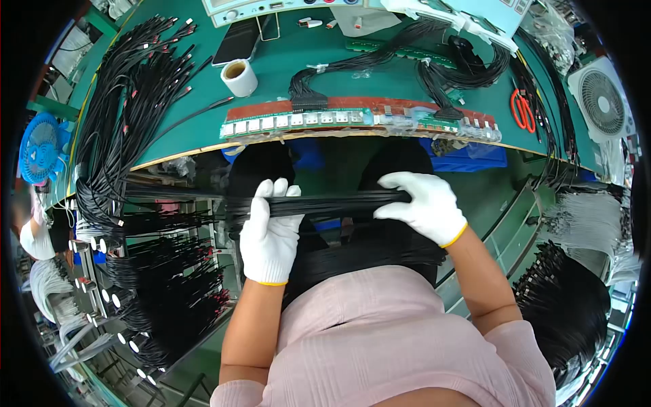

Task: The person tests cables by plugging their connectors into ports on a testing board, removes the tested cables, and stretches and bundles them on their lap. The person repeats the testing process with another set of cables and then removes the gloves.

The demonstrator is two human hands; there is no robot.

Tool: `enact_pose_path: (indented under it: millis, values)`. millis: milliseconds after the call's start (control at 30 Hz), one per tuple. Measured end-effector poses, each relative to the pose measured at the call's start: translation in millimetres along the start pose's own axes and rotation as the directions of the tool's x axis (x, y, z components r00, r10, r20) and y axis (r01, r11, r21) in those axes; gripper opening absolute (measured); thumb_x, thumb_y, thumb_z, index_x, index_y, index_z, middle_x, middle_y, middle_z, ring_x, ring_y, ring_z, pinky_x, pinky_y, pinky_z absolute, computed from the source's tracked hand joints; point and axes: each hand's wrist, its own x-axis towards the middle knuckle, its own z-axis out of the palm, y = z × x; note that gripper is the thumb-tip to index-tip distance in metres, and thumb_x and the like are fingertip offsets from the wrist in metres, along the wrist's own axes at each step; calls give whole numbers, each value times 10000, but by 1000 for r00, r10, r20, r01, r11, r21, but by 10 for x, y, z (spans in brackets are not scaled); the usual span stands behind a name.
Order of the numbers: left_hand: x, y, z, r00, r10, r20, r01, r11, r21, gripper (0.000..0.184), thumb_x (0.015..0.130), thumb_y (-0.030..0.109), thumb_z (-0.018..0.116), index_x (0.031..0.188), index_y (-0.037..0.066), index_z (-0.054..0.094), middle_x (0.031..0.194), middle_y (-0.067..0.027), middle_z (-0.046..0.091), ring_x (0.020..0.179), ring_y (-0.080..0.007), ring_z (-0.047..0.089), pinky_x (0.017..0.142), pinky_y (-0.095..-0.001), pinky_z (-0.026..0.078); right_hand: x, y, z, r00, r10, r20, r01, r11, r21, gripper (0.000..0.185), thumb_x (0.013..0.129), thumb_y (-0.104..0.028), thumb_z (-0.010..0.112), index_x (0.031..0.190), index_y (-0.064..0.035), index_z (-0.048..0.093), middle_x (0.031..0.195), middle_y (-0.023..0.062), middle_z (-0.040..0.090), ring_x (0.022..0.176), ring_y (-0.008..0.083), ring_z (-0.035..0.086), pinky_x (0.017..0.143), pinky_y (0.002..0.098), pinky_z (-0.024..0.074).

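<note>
A bundle of thin black cables (339, 203) stretches sideways between my two white-gloved hands, over my lap. My left hand (269, 234) holds it from below, with the cables lying across the palm; the fingers point up behind them and the thumb lies in front. Around the bundle's right end curve the thumb and fingers of my right hand (424, 207); the cable tips there are hidden in the palm. Leftward, the cables run toward the side racks. More black cables (366, 264) lie across my lap.
The green workbench (183, 122) carries a long connector test board (298, 121), a tape roll (239, 78), a phone (237, 42), red-handled scissors (522, 110) and a large cable pile (135, 95). Racks of hanging cables (166, 285) flank me. Fans (45, 148) stand at both sides.
</note>
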Motion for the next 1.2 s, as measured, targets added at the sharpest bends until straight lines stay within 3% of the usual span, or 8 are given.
enact_pose_path:
  millis: [133, 267, 367, 433, 600, 667, 833, 1200]
  values:
    - [102, -52, -63, 954, -138, -266, 141, 990, -7, 342, 951, 264, 595, 1229, 76, 529, 1218, -96, 579, 1131, -261, 568, 1030, -462, 441, -184, 254, -40, 936, -94, -340, -32, 938, -346, 538, 717, -254, 788, 1186, -82, 588, 1027, 112, 658, 1002, 309, 589, 907, 410, 447]
    - [74, -135, 119, 929, -81, -361, 93, 996, 16, 356, 964, 210, 570, 1286, 79, 492, 1299, -88, 542, 1195, -283, 535, 1050, -478, 435, -400, -215, 49, 998, -34, -43, 49, 920, 389, 478, 779, -179, 740, 1210, -47, 582, 1057, 124, 668, 994, 295, 627, 931, 371, 466]
    - [-64, -163, 312, 988, -130, 84, 138, 985, -106, 371, 928, 150, 604, 1283, 112, 505, 1319, -74, 539, 1237, -286, 511, 1079, -507, 381, -320, -366, 407, 874, 90, 478, -486, 137, 863, 390, 883, -160, 640, 1222, 18, 568, 1153, 119, 654, 1085, 238, 609, 1014, 381, 425]
    - [-94, -194, 409, 973, -131, 188, 153, 982, -110, 382, 962, 163, 548, 1331, 107, 464, 1334, -62, 534, 1259, -299, 487, 1090, -523, 371, -221, -335, 834, 906, -144, 398, -415, -488, 767, 281, 949, -157, 538, 1176, 2, 585, 1275, 95, 556, 1246, 236, 481, 1087, 447, 350]
    - [-70, -116, 484, 999, -46, 0, 46, 993, -111, 389, 992, 256, 509, 1343, 103, 443, 1306, -66, 549, 1227, -288, 505, 1083, -525, 373, 43, -509, 693, 939, 88, 334, -183, -693, 697, 269, 949, -177, 584, 1173, -27, 583, 1202, 82, 594, 1178, 219, 529, 1070, 424, 381]
    - [-83, -159, 573, 993, -28, 115, 39, 995, -94, 389, 1000, 273, 492, 1340, 91, 441, 1311, -75, 539, 1226, -290, 503, 1081, -515, 378, 80, -637, 778, 932, 228, 282, -194, -344, 919, 296, 932, -142, 600, 1204, -30, 573, 1195, 78, 597, 1162, 202, 541, 1058, 383, 395]
    - [-102, -94, 679, 976, -22, 218, 54, 988, -143, 396, 1009, 283, 467, 1336, 63, 427, 1313, -93, 521, 1239, -301, 486, 1075, -485, 389, 65, -696, 628, 926, 98, 363, -191, -709, 679, 357, 909, -78, 605, 1251, 4, 547, 1180, 70, 591, 1163, 181, 542, 1021, 335, 418]
    - [-159, 260, 283, 990, 82, -114, -48, 960, 277, 347, 997, 270, 504, 1229, 14, 526, 1204, -145, 580, 1126, -283, 564, 986, -464, 460, 17, -618, 618, 868, 209, 450, -260, -581, 771, 281, 954, -161, 568, 1192, -12, 562, 1183, 123, 582, 1140, 269, 542, 1024, 425, 416]
